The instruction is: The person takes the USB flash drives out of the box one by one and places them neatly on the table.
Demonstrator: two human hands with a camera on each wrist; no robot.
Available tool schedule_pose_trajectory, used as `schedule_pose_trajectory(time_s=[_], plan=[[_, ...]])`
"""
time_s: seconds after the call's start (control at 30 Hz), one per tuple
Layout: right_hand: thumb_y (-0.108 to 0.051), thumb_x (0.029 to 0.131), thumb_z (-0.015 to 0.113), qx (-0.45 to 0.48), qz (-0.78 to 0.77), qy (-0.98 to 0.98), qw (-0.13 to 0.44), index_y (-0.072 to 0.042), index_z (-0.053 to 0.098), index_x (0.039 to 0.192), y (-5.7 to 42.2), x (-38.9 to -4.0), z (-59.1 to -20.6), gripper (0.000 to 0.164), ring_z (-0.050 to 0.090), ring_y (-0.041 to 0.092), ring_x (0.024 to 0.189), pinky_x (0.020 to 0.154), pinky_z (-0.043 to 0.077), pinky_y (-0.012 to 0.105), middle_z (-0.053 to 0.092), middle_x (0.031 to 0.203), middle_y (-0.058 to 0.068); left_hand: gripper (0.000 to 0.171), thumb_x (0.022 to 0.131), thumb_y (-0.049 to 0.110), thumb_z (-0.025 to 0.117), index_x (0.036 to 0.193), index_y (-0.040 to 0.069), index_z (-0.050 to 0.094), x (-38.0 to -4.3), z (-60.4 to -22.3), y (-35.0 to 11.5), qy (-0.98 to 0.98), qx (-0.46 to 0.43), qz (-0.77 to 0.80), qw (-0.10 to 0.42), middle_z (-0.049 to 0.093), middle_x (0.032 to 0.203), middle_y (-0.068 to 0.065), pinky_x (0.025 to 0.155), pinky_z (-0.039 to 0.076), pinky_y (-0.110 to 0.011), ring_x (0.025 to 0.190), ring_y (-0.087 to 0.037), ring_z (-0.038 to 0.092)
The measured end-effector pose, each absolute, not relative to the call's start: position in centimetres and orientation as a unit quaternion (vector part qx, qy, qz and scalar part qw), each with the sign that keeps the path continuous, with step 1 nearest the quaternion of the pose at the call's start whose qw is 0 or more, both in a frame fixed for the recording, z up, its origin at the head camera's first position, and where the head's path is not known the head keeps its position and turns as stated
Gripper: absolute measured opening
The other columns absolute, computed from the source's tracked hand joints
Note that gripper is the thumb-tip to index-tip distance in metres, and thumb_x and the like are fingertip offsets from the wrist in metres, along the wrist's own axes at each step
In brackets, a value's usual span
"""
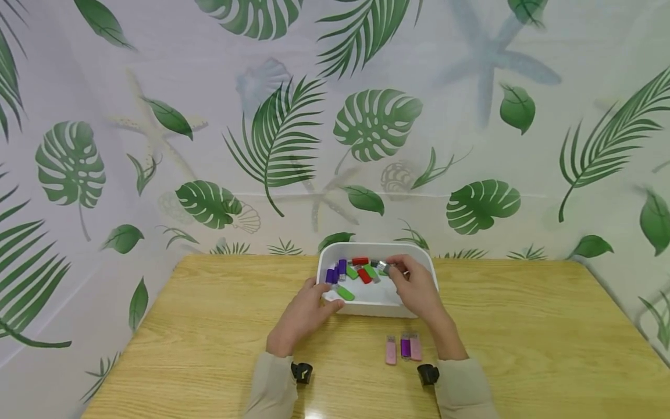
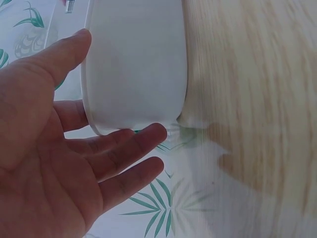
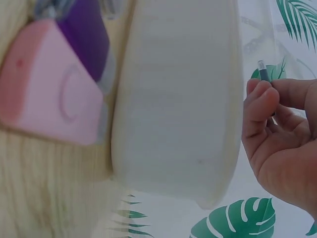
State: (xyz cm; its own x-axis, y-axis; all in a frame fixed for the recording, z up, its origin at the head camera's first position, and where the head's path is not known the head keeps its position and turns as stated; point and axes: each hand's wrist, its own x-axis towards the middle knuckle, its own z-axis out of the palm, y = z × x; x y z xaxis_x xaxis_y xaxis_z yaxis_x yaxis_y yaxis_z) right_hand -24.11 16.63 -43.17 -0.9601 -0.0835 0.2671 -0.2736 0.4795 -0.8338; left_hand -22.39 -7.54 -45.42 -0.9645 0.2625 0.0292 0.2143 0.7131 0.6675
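A white plastic bin [image 1: 377, 309] holds several USB flash drives, among them purple ones [image 1: 342, 269], red ones [image 1: 363, 275] and green ones [image 1: 345, 293]. My left hand [image 1: 306, 314] is at its front left corner. In the left wrist view the thumb touches the rim, and the other fingers extend loosely along the end wall. Over the bin's right part, my right hand [image 1: 419, 291] pinches a dark USB flash drive [image 3: 263, 72] with a silver plug between thumb and fingers. Whether that drive touches the bin's floor, I cannot tell.
Two pink flash drives [image 1: 391, 351] and a purple flash drive [image 1: 405, 347] lie on the wooden table [image 1: 209, 326], in front of the bin near my right wrist. A leaf-patterned cloth [image 1: 293, 221] hangs behind the table.
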Motion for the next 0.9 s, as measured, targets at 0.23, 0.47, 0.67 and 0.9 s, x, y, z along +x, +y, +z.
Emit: schedule_pose_trajectory(time_s=[0.23,0.47,0.67,0.9], plan=[[-0.008,0.098,0.044,0.116,0.495,-0.860,0.051,-0.006,0.057,0.120,17.2,-23.3,-42.7,0.025,0.051,0.019,0.064,0.048,0.045,0.029,0.055,0.095,0.015,0.059,0.091,0.044,0.060,0.130,0.001,0.053,-22.4,-45.4,-7.6,0.926,0.128,0.354,0.037,0.040,0.139,-0.020,0.098,0.041,-0.047,0.119,-0.030,0.049],[-0.003,0.099,0.036,0.142,0.468,-0.872,0.004,-0.009,0.055,0.114,16.7,-22.3,-42.2,0.025,0.051,0.018,0.054,0.045,0.044,0.029,0.054,0.083,0.010,0.060,0.091,0.045,0.060,0.130,0.001,0.054,-22.4,-45.6,-7.5,0.927,0.131,0.349,0.033,0.040,0.139,-0.021,0.098,0.041,-0.047,0.118,-0.030,0.050],[-0.002,0.096,0.045,0.196,0.426,-0.883,-0.018,-0.008,0.066,0.091,16.3,-21.2,-41.8,0.022,0.053,0.016,0.063,0.054,0.047,0.027,0.059,0.089,0.007,0.055,0.091,0.041,0.060,0.128,0.001,0.056,-22.4,-45.8,-7.4,0.925,0.135,0.355,0.031,0.042,0.137,-0.021,0.097,0.042,-0.046,0.114,-0.028,0.051],[-0.007,0.088,0.063,0.270,0.360,-0.890,-0.067,-0.012,0.070,0.090,15.3,-20.0,-41.8,0.009,0.054,0.011,0.081,0.074,0.048,0.027,0.065,0.089,-0.003,0.051,0.091,0.040,0.061,0.125,0.002,0.058,-22.3,-45.5,-7.5,0.924,0.137,0.356,0.022,0.045,0.132,-0.018,0.092,0.045,-0.043,0.105,-0.025,0.052]])
